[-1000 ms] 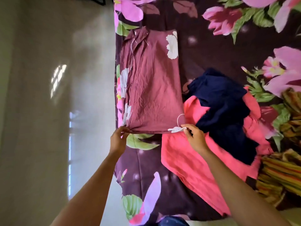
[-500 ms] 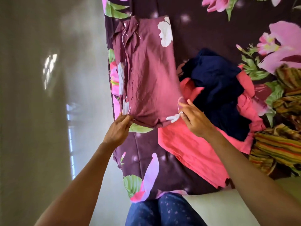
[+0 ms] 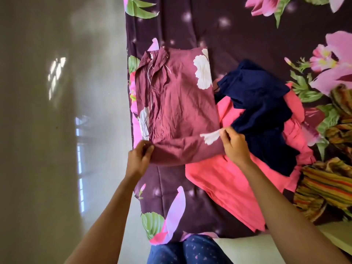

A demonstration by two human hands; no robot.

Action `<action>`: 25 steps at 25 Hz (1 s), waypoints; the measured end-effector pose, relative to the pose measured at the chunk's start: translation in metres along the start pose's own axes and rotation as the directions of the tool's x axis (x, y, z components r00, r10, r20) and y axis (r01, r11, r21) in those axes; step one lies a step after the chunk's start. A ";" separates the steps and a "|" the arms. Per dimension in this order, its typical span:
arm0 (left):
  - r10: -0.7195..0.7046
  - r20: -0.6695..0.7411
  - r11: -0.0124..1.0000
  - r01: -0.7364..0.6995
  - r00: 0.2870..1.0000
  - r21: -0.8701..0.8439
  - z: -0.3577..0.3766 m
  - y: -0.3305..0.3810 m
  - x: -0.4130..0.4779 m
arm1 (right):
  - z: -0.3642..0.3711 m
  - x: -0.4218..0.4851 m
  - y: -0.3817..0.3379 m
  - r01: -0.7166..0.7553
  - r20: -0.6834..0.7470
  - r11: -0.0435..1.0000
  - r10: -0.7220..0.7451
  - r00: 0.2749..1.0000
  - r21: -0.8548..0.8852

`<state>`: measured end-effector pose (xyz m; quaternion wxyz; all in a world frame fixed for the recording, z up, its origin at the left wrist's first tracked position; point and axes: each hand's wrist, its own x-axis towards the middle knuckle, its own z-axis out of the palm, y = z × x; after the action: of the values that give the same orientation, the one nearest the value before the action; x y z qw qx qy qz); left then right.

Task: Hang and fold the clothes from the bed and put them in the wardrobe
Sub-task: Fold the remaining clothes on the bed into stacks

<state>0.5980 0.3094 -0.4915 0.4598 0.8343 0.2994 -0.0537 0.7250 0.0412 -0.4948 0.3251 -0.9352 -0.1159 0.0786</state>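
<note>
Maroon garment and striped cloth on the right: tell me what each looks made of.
Maroon garment: looks like thin woven cotton, matte, going by fine creases. Striped cloth: seems heavier woven fabric, matte, bunched in thick folds; fibre cannot be told.

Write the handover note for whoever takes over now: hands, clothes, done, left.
Left hand grips the maroon shirt's near left corner; right hand pinches its near right corner.
Shirt lies on the bed, narrowed lengthwise, near hem rolled up.
Navy garment lies on the pink one; striped cloth beside them, all unfolded.
Left: finish this fold, do the other three, store everything. Wardrobe not in view.
</note>
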 end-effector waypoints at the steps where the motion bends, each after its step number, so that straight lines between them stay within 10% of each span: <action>1: 0.015 -0.054 1.000 -0.016 0.998 -0.018 -0.002 0.010 0.019 | 0.001 0.018 -0.003 -0.026 -0.040 1.000 0.026 0.999 0.011; 5: 0.102 -0.149 0.993 -0.109 0.983 -0.037 0.005 0.037 0.086 | 0.018 0.075 -0.003 -0.162 -0.062 0.987 0.163 0.985 0.009; 12: 0.474 0.079 0.800 -0.467 0.877 0.377 0.055 -0.019 0.057 | 0.059 0.019 0.019 0.344 0.217 0.914 -0.299 0.929 -0.215; 16: 0.368 0.297 0.767 -0.468 0.881 0.438 0.070 -0.038 0.048 | 0.069 0.007 0.038 0.361 0.494 0.883 -0.181 0.850 -0.299; 25: 0.176 0.403 0.717 -0.397 0.898 0.573 0.077 -0.017 0.056 | 0.065 0.031 0.013 0.414 0.636 0.745 0.019 0.771 -0.523</action>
<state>0.6490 0.2798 -0.5685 0.1912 0.9566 0.0494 -0.2142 0.7426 0.0778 -0.5552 -0.0598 -0.8931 -0.3374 0.2914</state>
